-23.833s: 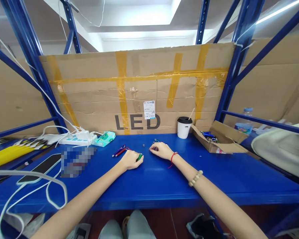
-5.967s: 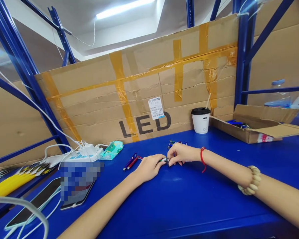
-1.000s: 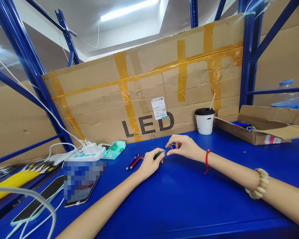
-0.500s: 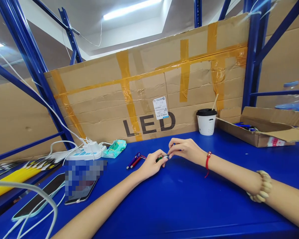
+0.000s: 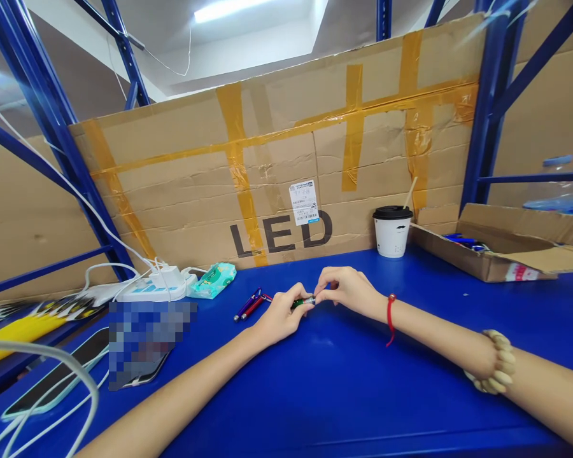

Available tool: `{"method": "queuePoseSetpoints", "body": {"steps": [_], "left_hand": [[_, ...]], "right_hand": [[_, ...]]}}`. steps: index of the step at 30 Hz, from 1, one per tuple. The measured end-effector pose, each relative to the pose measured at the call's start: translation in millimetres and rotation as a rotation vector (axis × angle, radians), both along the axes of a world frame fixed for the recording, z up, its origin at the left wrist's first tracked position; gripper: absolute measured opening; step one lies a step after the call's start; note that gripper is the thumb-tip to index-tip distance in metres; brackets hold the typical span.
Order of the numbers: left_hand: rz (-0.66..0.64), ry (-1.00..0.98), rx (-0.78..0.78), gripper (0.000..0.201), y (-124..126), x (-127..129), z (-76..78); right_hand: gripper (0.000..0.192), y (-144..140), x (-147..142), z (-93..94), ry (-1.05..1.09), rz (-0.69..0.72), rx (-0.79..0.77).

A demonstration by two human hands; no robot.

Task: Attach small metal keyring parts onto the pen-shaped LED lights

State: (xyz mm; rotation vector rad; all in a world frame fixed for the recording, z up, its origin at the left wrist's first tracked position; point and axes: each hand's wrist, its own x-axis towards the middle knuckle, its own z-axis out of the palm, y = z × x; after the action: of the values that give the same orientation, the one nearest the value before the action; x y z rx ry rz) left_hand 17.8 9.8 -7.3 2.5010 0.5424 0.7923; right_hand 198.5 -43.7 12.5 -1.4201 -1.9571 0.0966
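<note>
My left hand [image 5: 279, 315] rests on the blue shelf top [image 5: 353, 381] and grips a small green pen-shaped light [image 5: 300, 302]. My right hand [image 5: 346, 289] meets it from the right, fingertips pinched on the silver end of the same green piece. Both hands touch at the middle of the shelf. Two more such pieces, one purple and one red [image 5: 251, 306], lie just left of my left hand.
A taped cardboard sheet marked LED [image 5: 277, 184] stands behind. A white lidded cup [image 5: 391, 231] and an open carton [image 5: 501, 245] sit at the right. A power strip [image 5: 157, 286], tissue pack [image 5: 213, 281], phones [image 5: 52, 378] and white cables lie at the left.
My right hand has come down from slightly above the shelf and closed on the end of the green piece. The view has shifted a little.
</note>
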Motion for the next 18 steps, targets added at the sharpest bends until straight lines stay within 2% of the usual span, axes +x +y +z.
{"method": "queuePoseSetpoints", "body": {"steps": [4, 10, 18], "left_hand": [[-0.021, 0.001, 0.037, 0.01, -0.1, 0.1, -0.6], [0.035, -0.033, 0.069, 0.01, -0.6, 0.2, 0.2], [0.028, -0.044, 0.057, 0.007, -0.3, 1.4, 0.2]], "right_hand": [[0.014, 1.2, -2.1, -3.7, 0.093, -0.009, -0.087], [0.023, 4.3, -5.3, -7.3, 0.305, 0.011, -0.217], [0.03, 1.5, -4.5, -4.2, 0.353, -0.029, -0.327]]}}
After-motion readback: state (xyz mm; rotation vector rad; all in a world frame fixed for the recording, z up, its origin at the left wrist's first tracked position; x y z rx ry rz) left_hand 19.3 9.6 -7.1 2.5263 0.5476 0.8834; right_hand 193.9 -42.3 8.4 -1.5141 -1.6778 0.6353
